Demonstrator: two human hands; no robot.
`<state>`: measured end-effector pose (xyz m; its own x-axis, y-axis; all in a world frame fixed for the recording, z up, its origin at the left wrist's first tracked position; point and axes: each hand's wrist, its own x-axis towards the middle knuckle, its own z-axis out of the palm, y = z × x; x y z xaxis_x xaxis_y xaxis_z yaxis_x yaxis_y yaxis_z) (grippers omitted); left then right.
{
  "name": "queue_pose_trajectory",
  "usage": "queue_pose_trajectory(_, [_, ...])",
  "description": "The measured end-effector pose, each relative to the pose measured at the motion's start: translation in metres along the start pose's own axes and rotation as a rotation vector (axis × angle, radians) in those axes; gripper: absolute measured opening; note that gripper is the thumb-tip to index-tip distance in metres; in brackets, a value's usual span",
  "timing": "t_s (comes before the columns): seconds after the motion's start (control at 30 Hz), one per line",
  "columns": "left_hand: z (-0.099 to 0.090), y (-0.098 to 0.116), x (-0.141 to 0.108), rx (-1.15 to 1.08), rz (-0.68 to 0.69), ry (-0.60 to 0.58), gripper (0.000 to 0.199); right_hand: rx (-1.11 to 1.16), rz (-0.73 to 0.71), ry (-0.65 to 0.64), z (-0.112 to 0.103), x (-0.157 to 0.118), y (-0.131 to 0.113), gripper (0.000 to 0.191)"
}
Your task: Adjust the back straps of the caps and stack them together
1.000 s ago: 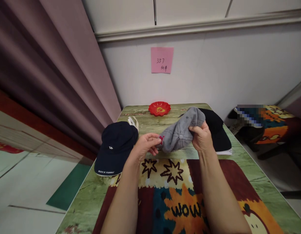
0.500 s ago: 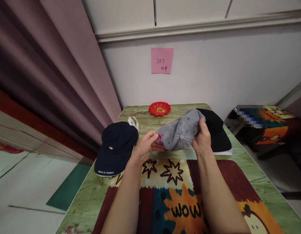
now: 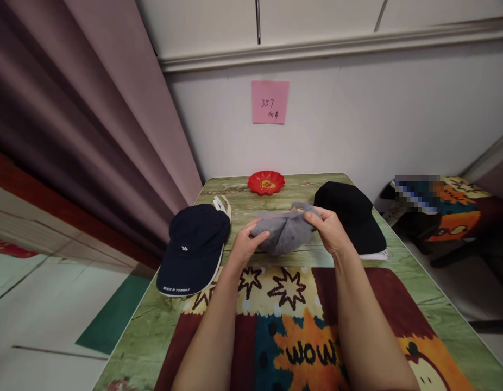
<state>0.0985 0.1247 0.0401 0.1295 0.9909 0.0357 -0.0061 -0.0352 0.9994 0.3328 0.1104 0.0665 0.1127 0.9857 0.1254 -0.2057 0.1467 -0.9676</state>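
A grey cap [image 3: 286, 233] hangs folded between my two hands, above the middle of the table. My left hand [image 3: 248, 243] pinches its left end, thumb on top. At its right end, my right hand [image 3: 327, 228] grips the fabric between thumb and fingers. The cap's brim is not visible, and its surface looks creased and slightly blurred. To the left lies a navy cap [image 3: 196, 244] with white lettering on the brim. A black cap [image 3: 349, 214] rests on the right, just beyond my right hand, with something white under its brim.
A red scalloped dish [image 3: 266, 183] stands at the back of the green wood-pattern table [image 3: 133, 326]. A colourful mat [image 3: 292, 336] covers the front. Pink paper [image 3: 270, 102] is on the wall; a curtain [image 3: 113, 108] hangs at left. Another covered surface [image 3: 459, 217] stands at right.
The grey cap has turned and folded, so its crown button and pink emblem no longer show. My right hand has moved left, nearer my left hand, uncovering more of the black cap.
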Motion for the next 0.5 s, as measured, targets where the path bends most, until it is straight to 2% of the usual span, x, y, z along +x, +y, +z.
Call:
queue_pose_trajectory(0.07, [-0.007,-0.001,0.003,0.128,0.028,0.032,0.032,-0.108,0.059,-0.074,0.0,-0.002,-0.004,0.034])
queue_pose_trajectory(0.13, [-0.012,0.002,0.004,0.238,0.066,0.045,0.022,-0.181,0.066,-0.086,0.001,-0.003,-0.007,0.035])
queue_pose_trajectory(0.27, [-0.015,0.016,0.0,0.369,0.126,-0.003,0.029,-0.253,-0.014,-0.004,0.003,-0.001,-0.006,0.034])
queue_pose_trajectory(0.37, [-0.011,0.026,-0.005,0.392,0.102,-0.084,0.036,-0.266,-0.087,0.081,0.004,0.001,-0.005,0.035])
queue_pose_trajectory(0.5, [-0.003,0.033,-0.01,0.361,0.095,-0.128,0.029,-0.237,-0.14,0.152,0.007,0.001,-0.008,0.032])
